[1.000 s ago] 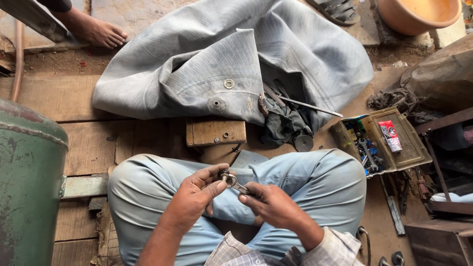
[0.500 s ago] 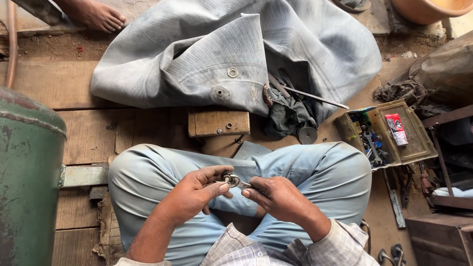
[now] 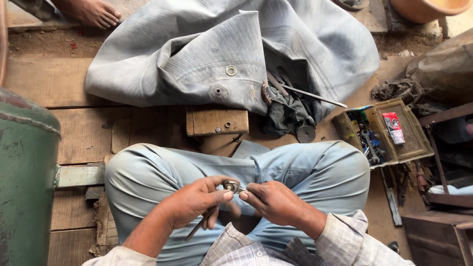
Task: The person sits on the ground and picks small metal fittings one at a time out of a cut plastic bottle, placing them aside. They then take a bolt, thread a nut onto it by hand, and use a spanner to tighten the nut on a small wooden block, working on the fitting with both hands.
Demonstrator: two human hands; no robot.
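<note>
the person sits cross-legged on a wooden floor (image 3: 74, 79), and both hands meet above the lap. the left hand (image 3: 192, 201) is closed around a thin metal tool (image 3: 201, 224) that pokes down and out past the palm, and its thumb and first finger pinch a small round metal part (image 3: 230, 186). the right hand (image 3: 273, 201) pinches the same small part from the other side, so the fingertips of both hands nearly touch. the part sits right between the two hands, over the light blue trousers (image 3: 305, 172).

just ahead of the knees lies a small wooden block (image 3: 217, 121) with a hole in it. behind it spreads a big grey rubber sheet (image 3: 221, 49) with round patches. a dark rag (image 3: 286, 116) and a thin metal rod (image 3: 315, 96) lie on its edge. to the right stands an open box of small tools (image 3: 382, 130). a green metal drum (image 3: 24, 177) stands at the left. someone else's bare foot (image 3: 93, 12) rests at the top left.
</note>
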